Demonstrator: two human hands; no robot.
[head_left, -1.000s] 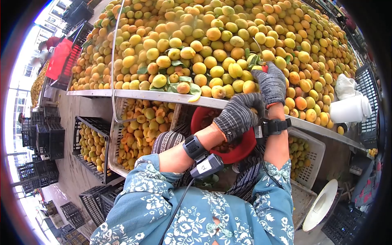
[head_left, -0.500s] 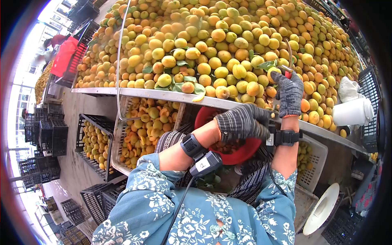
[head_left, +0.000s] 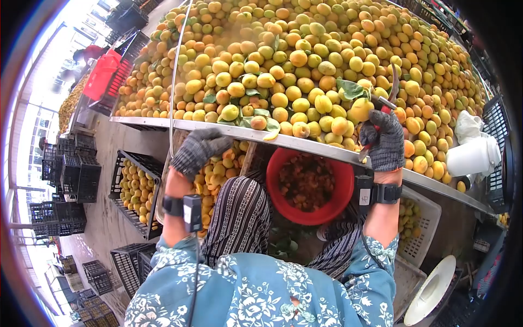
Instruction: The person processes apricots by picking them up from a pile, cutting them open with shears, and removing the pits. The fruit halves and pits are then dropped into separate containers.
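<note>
Your right hand [head_left: 384,140] grips a red-handled tool [head_left: 383,103] against a yellow fruit [head_left: 361,109]. Your left hand [head_left: 199,151] hovers, fingers curled, above a fruit crate [head_left: 246,158]. A red bucket [head_left: 340,185] sits between both hands.

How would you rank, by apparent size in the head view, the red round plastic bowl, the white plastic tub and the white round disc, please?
Largest: red round plastic bowl.
Then the white plastic tub and white round disc: too alike to rank.
</note>
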